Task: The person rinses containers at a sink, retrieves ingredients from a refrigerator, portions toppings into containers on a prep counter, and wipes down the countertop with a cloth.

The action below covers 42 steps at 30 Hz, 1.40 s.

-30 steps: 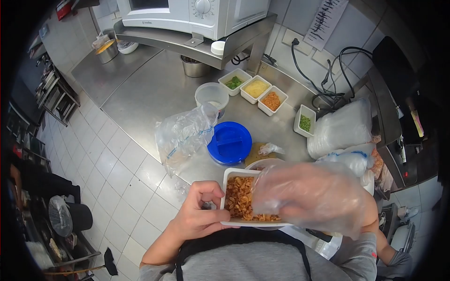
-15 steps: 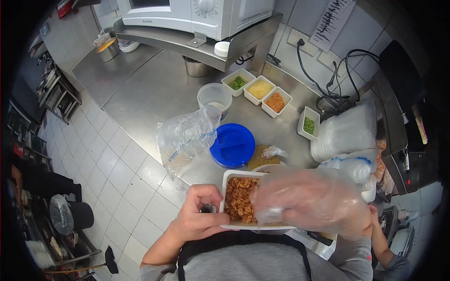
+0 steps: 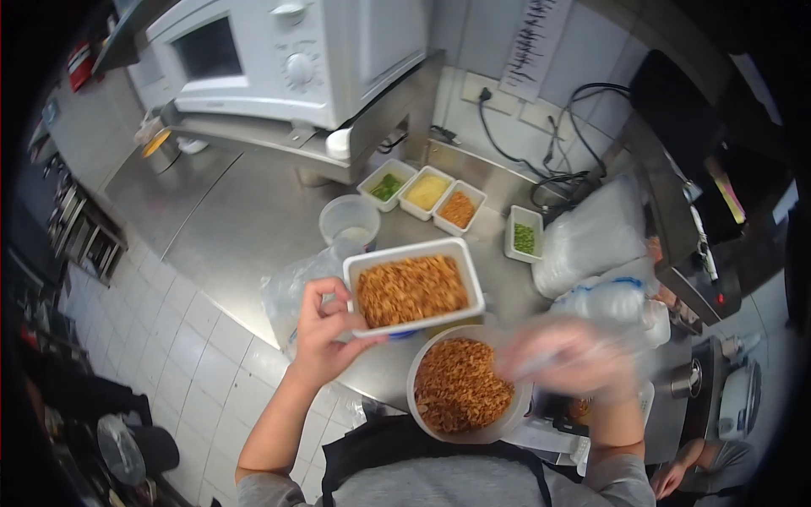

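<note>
My left hand grips the left end of a white rectangular container, thumb below and fingers at its wall. Brown crispy flakes that look like fried onion fill it; it is held above the counter, slightly tilted. Close to my body stands a round tub with more of the same brown flakes. My right hand, covered by a clear plastic glove, is at the tub's right rim. Motion smears its fingers, so whether anything is in them does not show. A blue lid is almost wholly hidden behind the white container.
Small white containers hold green leaves, a yellow shredded food, orange bits and chopped greens. Behind are a clear tub and a microwave. Plastic bags lie right; another person's arm shows lower right.
The white container has moved forward and up, away from my body, uncovering the round tub. My right hand has left the container and moved to the tub's right side. The view has shifted.
</note>
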Tool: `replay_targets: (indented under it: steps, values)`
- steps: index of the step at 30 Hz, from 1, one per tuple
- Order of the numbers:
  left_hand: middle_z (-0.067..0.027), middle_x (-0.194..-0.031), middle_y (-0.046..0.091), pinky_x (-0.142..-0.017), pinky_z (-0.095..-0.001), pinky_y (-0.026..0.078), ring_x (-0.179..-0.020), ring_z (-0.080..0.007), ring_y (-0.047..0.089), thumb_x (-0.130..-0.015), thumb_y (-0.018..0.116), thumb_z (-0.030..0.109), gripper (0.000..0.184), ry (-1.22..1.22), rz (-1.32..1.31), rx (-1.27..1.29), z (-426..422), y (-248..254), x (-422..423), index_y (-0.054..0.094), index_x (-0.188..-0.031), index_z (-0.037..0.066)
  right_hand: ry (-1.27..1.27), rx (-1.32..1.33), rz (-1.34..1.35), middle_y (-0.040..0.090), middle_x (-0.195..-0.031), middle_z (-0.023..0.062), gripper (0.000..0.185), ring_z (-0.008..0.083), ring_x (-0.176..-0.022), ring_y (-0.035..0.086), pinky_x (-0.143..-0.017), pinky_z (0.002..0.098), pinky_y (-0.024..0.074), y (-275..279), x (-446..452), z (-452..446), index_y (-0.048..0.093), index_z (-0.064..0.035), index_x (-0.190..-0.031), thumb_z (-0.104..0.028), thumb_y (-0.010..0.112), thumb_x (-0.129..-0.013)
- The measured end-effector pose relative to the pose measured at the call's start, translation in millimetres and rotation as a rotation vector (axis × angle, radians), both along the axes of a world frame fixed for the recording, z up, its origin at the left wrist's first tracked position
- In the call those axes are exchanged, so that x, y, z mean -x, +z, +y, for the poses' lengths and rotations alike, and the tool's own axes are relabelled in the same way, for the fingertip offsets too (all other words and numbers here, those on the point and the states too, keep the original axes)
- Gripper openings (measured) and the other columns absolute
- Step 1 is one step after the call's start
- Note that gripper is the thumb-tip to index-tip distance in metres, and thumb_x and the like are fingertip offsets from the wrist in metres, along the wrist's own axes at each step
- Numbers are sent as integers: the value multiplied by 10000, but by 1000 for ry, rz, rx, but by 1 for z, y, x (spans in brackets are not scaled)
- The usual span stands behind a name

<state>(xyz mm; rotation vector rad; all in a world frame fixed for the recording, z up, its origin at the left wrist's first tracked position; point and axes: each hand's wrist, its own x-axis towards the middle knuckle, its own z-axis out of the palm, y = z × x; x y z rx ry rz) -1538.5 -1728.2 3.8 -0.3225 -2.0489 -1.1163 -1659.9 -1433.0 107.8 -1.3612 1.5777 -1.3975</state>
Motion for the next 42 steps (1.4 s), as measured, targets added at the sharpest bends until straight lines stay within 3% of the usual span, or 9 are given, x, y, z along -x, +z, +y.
replay_targets:
  steps: [2,7,18,22,26,30,37,40,42]
  values:
    - [-102,-1067,443,-672,-290,504,-935,-198,547,-659,860,114,273,74,-109,-24,1,-12,27,609,-747,50,-145,-448,378,669,-1014,120,192,244,-963,655,-858,356,519,-34,-27,6,667,-50,-1016,-159,571,-890]
    - [-89,-941,503,-594,-270,503,-679,-169,581,-696,830,101,242,-14,-158,-76,45,-66,105,609,-762,29,-117,-655,301,623,-1131,120,294,245,-1059,607,-920,367,475,-36,-44,-18,623,-126,-1139,-137,558,-853]
    - [-179,-951,569,-711,-465,512,-837,-392,615,-764,735,115,196,-4,-459,173,125,-156,260,578,-845,31,-357,-367,35,655,-1091,119,287,276,-1022,625,-913,348,474,-41,-43,17,619,-52,-1172,-139,594,-900]
    - [-184,-1016,568,-727,-422,510,-828,-347,610,-762,729,57,315,-109,-322,12,139,-145,283,595,-1046,28,-422,-271,-6,643,-1141,105,262,250,-1069,616,-926,342,479,-44,-47,21,650,-56,-1134,-81,626,-875]
    - [-143,-1220,538,-969,-416,456,-1142,-292,549,-819,707,111,312,-452,-530,-473,115,-79,245,611,-1106,39,-428,-275,149,554,-1295,115,374,222,-1179,540,-978,320,424,-27,-45,23,572,-42,-1246,-194,614,-907]
    - [-62,-1223,586,-1120,-419,292,-1070,-191,605,-779,726,68,335,-1014,-467,-195,81,42,131,660,-1107,76,-490,-274,166,562,-1271,122,464,263,-1160,556,-967,346,442,-25,-41,10,554,-68,-1277,-203,678,-850]
    - [24,-806,652,-1147,-585,133,-928,-159,632,-725,756,60,119,-550,-278,147,71,41,65,705,-810,125,-163,-166,323,509,-1361,201,495,342,-1235,522,-1019,392,411,-5,-13,55,491,-27,-1354,-149,611,-889]
    - [23,-924,651,-1148,-576,136,-1016,-175,596,-710,768,78,125,-467,-418,284,58,32,49,709,-814,117,-368,-18,-79,487,-1377,233,397,328,-1252,509,-1026,408,403,18,-20,96,592,56,-1220,-73,644,-848]
    - [-8,-1060,626,-1151,-509,175,-1092,-192,564,-690,782,76,195,-479,-510,386,65,44,37,720,-871,112,-323,11,357,495,-1369,203,376,309,-1231,526,-990,388,430,26,-22,80,609,14,-1216,-75,642,-852]
